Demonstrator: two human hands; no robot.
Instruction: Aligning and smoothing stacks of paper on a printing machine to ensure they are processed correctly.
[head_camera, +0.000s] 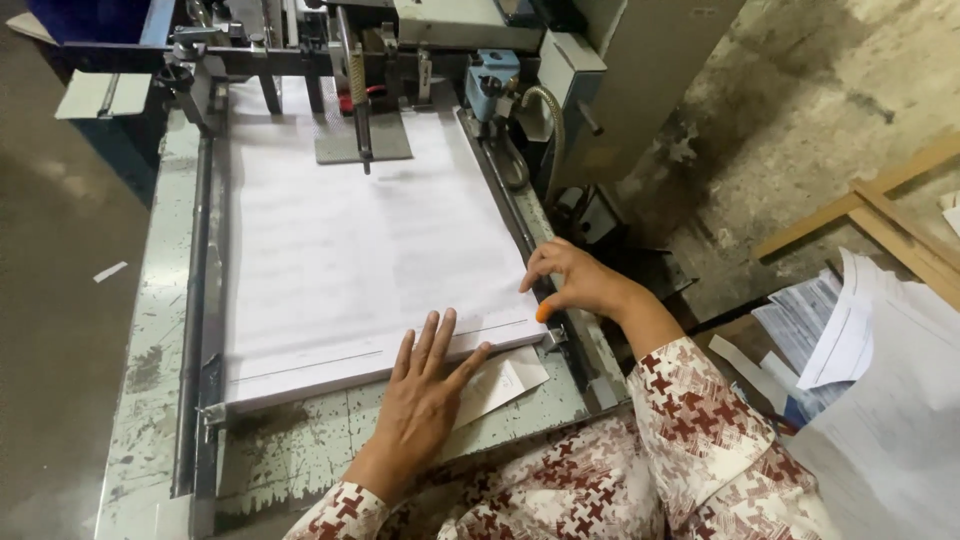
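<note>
Head view: the paper stack (350, 250) lies flat on the machine table (150, 380); left hand (425, 385) presses its near edge, fingers spread; right hand (575, 280) pinches the right edge; the sheets look thin and floppy, the stack heavy; grip the edges.

**What stays out of sight**

The left hand (425, 385) covers part of the near edge of the paper stack (350, 250) and of a small slip (505, 385). The stack's far end is hidden under the machine head (400, 40), itself cut by the top edge. Loose sheets (880, 400) run past the right edge.
</note>
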